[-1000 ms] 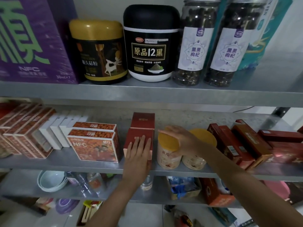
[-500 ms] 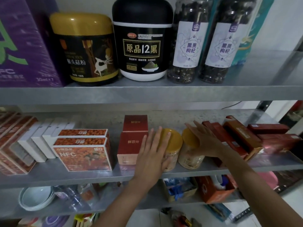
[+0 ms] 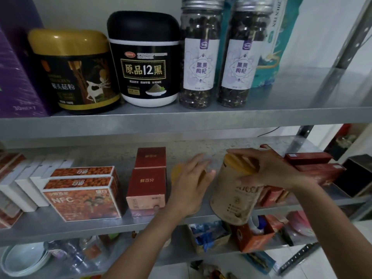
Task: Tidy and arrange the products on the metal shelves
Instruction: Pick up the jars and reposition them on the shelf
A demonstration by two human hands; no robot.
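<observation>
Left of the dark red box, on the same middle shelf, stand the orange NFC cartons, and further left a row of white boxes; both look squared up. Just right of the dark red box, the left hand lies with its fingers spread and nearly straight over a yellow-lidded can. It covers most of that can and holds nothing. Further right, the right hand has its fingers curled over the lid of the beige can. That can hangs tilted, with its base out past the shelf's front lip. Beyond it, furthest from the dark red box, lie the loose red cartons, stacked at uneven angles.

The likeliest trouble is the grip. The beige can is carried by its lid alone, so a loose lid could pull free and drop the body toward the lower shelves. Setting it down while tilted could catch its base on the lip. A careless swing right could topple the red cartons, and a push from the flat left hand could shove the yellow-lidded can against the dark red box.
</observation>
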